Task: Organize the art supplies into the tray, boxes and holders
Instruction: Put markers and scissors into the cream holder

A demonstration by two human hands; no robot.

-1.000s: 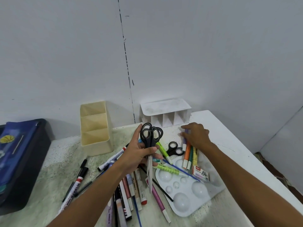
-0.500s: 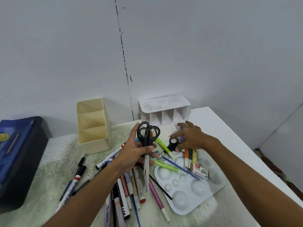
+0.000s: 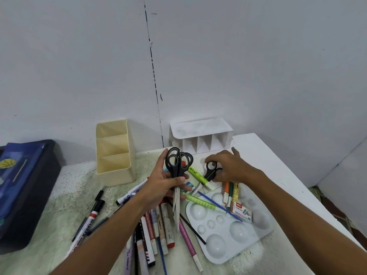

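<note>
wall (image 3: 238, 66): plain white, cracked seam | table (image 3: 65, 187): white, speckled | floor (image 3: 337, 207): patterned tiles

big scissors (image 3: 177, 167): two black pairs, held up together, blades down
small scissors (image 3: 211, 172): black, lying on the counter by the green marker (image 3: 200, 178)
tray (image 3: 228, 225): white, round dips, some pens on it
yellow holder (image 3: 114, 151): three parts
white holder (image 3: 200, 135): at the wall

Grey wall (image 3: 238, 66), speckled table (image 3: 65, 195).
</note>
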